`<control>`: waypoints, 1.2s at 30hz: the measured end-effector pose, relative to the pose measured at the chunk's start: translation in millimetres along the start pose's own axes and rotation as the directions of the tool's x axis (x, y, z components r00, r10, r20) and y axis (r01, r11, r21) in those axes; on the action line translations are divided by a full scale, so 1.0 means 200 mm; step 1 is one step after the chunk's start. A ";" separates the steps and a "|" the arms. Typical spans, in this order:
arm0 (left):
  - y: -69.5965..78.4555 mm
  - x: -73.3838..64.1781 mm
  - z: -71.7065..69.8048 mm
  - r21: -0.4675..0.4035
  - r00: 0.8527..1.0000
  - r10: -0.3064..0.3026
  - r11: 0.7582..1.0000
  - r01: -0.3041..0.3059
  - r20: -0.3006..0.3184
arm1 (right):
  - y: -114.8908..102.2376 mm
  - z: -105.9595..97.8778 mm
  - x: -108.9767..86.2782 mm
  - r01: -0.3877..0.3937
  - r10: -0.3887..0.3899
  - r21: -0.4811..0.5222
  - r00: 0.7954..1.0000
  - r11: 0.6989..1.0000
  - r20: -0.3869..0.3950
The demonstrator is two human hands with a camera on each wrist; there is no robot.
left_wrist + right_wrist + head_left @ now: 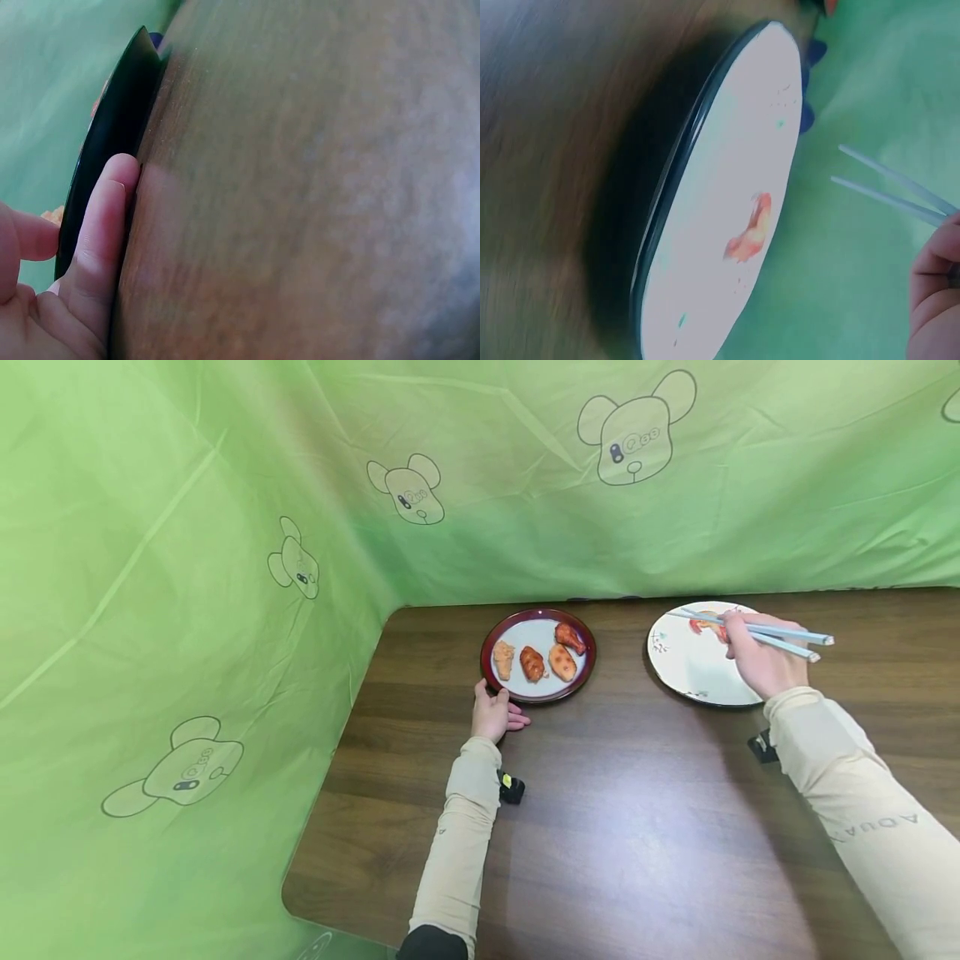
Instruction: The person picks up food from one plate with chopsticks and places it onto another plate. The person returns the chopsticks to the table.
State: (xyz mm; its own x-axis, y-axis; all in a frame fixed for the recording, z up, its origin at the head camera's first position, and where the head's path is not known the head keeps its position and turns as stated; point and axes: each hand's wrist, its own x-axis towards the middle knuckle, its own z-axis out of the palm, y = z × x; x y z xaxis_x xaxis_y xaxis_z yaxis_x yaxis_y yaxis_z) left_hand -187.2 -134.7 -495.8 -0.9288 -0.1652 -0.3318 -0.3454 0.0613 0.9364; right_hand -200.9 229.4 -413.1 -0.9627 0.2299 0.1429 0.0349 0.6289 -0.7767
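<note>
My left hand (492,718) is at the near left edge of a round plate with a dark red rim (590,652). In the left wrist view its thumb meets the rim from above while a finger lies under the plate's dark underside (112,124), pinching the edge. My right hand (767,667) holds a pair of pale blue chopsticks (797,632) over a white plate (693,670) with a floral pattern. On that plate lies a red and pale shrimp-like piece (751,231). The chopstick tips stand apart with nothing between them, away from this piece in the right wrist view.
The red-rimmed plate carries a drumstick (570,637) and several fried pieces, among them a dark brown one (533,665). Both plates stand toward the back of the wooden table (600,793). Green cloth (510,535) with mouse-like drawings hangs behind and at the left.
</note>
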 end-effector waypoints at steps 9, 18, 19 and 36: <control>-0.01 0.01 -0.01 -0.034 1.000 -0.016 0.999 0.016 0.007 | -0.11 0.17 -0.06 0.083 -0.089 0.072 0.991 0.994 0.095; 0.02 -0.01 -0.01 -0.035 1.000 -0.008 0.999 0.009 0.021 | -0.20 0.33 -0.10 0.141 -0.162 0.115 0.967 0.983 0.198; 0.02 -0.01 -0.01 -0.041 1.000 -0.012 0.999 0.013 0.026 | -0.21 0.34 -0.10 0.136 -0.160 0.127 0.967 0.982 0.199; 0.10 -0.07 -0.02 -0.079 0.999 -0.030 0.996 0.033 0.041 | -0.25 0.45 -0.10 0.119 -0.142 0.108 0.960 0.987 0.240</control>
State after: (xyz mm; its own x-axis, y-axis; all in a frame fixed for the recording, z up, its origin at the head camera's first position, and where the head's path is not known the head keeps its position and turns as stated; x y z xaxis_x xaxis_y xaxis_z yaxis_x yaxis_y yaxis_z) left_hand -179.7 -135.2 -471.7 -0.9228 -0.1265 -0.3640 -0.3642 -0.0223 0.9311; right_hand -207.4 125.7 -432.9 -0.9938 -0.0466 0.1005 -0.1091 0.5679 -0.8158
